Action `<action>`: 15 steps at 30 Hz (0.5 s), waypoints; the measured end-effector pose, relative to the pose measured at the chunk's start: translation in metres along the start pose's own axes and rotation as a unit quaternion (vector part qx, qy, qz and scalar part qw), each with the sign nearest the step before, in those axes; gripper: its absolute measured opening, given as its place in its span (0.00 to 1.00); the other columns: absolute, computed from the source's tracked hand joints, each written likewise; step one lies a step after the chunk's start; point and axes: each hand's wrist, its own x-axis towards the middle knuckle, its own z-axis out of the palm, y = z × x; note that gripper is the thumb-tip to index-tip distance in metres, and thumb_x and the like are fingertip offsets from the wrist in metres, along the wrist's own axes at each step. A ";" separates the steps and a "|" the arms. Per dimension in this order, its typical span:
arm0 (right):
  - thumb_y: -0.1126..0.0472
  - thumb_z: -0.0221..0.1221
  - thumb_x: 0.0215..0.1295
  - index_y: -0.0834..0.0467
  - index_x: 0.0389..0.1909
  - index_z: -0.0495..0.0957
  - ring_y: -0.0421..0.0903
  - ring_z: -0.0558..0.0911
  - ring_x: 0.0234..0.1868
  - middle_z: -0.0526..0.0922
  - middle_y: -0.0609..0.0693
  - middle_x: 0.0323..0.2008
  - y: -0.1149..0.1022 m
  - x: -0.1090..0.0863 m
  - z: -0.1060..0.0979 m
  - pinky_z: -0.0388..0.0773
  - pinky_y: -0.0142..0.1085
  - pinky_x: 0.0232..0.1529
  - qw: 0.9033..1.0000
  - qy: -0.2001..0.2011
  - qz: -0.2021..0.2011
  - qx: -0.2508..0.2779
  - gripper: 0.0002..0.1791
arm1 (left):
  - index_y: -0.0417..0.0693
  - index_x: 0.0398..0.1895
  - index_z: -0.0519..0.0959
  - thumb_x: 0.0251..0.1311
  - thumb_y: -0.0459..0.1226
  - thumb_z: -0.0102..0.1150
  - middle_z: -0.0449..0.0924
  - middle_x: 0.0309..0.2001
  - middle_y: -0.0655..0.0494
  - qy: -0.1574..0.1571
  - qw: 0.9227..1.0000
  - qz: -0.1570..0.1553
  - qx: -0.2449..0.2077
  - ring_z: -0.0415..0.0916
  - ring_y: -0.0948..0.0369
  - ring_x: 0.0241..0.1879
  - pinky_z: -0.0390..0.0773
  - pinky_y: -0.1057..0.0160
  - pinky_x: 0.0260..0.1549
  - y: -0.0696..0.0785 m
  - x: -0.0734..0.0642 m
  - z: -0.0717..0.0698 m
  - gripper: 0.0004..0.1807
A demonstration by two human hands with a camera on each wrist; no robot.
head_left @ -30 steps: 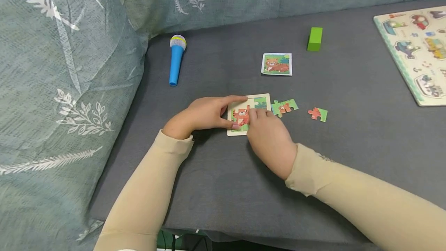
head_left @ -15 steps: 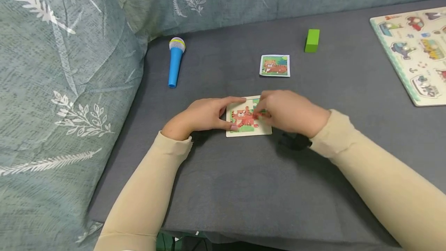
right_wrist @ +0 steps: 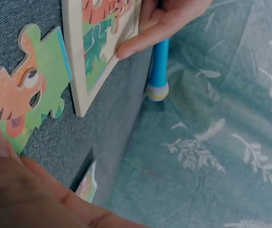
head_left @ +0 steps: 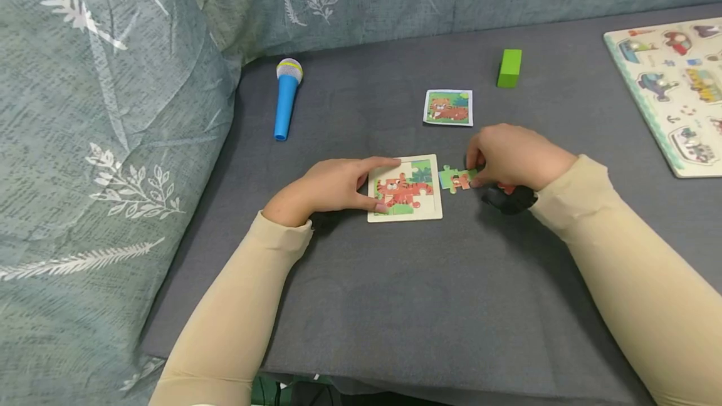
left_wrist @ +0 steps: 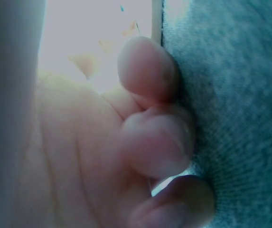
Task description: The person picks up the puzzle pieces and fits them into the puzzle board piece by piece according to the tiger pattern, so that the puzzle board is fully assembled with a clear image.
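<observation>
A small square puzzle board (head_left: 405,218) with a pale frame lies in front of me, showing an orange tiger on green. Its upper left and lower right parts are bare. My left hand (head_left: 333,183) rests at its left side, thumb and index finger spread, their tips on the board. Just right of the board, my right hand (head_left: 516,154) pinches the far end of a green-and-orange puzzle piece (right_wrist: 43,71) between thumb and index finger. That piece still lies low over the cloth. Another reddish puzzle piece (head_left: 507,189) is mostly hidden under the right hand.
Beyond the board lies a tiger picture card (head_left: 448,107). A green block (head_left: 509,69) stands behind it to the right. At the far left is a blue toy microphone (head_left: 286,105). A large picture board (head_left: 648,105) lies far right. Patterned fabric (head_left: 366,5) borders the surface.
My right hand has left the board, where it was working on the tiger's middle, and moved right onto the loose green-and-orange piece. The left hand has stayed in place.
</observation>
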 end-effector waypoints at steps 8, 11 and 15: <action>0.67 0.74 0.62 0.57 0.37 0.79 0.49 0.79 0.30 0.80 0.52 0.33 0.003 0.002 -0.002 0.75 0.46 0.39 0.998 0.004 -0.058 0.018 0.12 | 0.67 0.80 0.65 0.62 0.53 0.74 0.73 0.32 0.55 -0.003 1.000 -0.002 -0.002 0.69 0.59 0.30 0.65 0.59 0.30 0.001 -0.001 0.000 0.44; 0.69 0.69 0.67 0.55 0.44 0.82 0.49 0.79 0.35 0.82 0.52 0.37 0.000 0.000 -0.005 0.76 0.49 0.41 0.996 0.009 -0.088 0.018 0.09 | 0.68 0.80 0.65 0.62 0.52 0.74 0.73 0.32 0.55 -0.004 1.000 -0.002 -0.001 0.69 0.59 0.30 0.65 0.59 0.30 0.002 -0.001 -0.001 0.44; 0.67 0.63 0.74 0.54 0.49 0.85 0.48 0.78 0.24 0.84 0.50 0.39 -0.007 -0.004 -0.008 0.78 0.46 0.33 0.994 0.003 -0.097 0.048 0.08 | 0.68 0.80 0.65 0.62 0.53 0.74 0.73 0.33 0.55 -0.006 1.000 -0.005 0.000 0.69 0.59 0.30 0.64 0.59 0.30 0.003 0.000 -0.002 0.44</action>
